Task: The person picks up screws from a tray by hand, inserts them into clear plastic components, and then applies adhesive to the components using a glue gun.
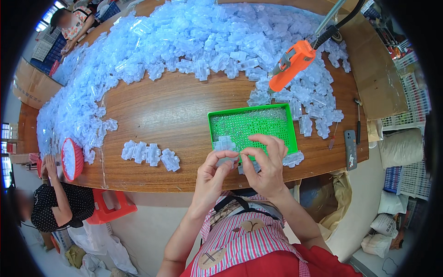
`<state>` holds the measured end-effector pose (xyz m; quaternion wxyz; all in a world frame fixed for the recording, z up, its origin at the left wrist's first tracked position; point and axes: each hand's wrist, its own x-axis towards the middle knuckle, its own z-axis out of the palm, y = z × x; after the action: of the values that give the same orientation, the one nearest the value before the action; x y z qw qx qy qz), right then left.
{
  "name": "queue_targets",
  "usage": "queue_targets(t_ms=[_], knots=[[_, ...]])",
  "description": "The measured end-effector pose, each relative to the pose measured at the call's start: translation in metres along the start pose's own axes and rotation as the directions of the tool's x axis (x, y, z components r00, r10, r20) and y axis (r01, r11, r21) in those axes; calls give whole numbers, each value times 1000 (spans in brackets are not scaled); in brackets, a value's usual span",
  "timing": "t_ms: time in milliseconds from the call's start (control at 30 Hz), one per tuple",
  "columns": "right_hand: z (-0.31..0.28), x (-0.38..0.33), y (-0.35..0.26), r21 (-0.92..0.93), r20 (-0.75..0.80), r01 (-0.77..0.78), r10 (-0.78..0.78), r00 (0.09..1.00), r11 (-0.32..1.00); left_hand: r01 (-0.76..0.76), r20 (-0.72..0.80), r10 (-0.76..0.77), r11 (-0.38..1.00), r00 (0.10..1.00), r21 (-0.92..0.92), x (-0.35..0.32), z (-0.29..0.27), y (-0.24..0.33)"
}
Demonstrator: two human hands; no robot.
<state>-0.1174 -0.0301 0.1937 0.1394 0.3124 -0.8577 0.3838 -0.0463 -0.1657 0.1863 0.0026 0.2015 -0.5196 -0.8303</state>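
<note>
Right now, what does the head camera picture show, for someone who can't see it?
Two hands, left hand and right hand, hold a small clear plastic part over a green tray on a wooden table. Clear parts are heaped behind, under a hanging orange power tool.

Clear plastic part (224,159): partly hidden by the left hand's (213,171) fingers, beside the green tray (290,134).
Tray's contents: too small to tell (tiny metal bits).

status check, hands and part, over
Left hand and right hand both pinch a clear part. Green tray just behind. Nothing in the way.
</note>
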Motion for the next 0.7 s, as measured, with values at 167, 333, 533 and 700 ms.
queue_targets(t_ms=[167, 333, 533, 700], knots=[[3, -3, 0, -74, 5, 38, -37, 999, 997, -86, 12, 87, 995, 996, -42, -1, 4, 2], [2, -4, -2, -130, 6, 83, -83, 997, 988, -57, -9, 56, 995, 998, -85, -4, 11, 11], [2, -6, -2, -224, 7, 125, -127, 992, 966, -123, -33, 122, 992, 992, -27, -2, 10, 1], [0, -6, -5, -316, 42, 170, -165, 985, 933, -165, -38, 166, 986, 985, 34, -2, 11, 0]])
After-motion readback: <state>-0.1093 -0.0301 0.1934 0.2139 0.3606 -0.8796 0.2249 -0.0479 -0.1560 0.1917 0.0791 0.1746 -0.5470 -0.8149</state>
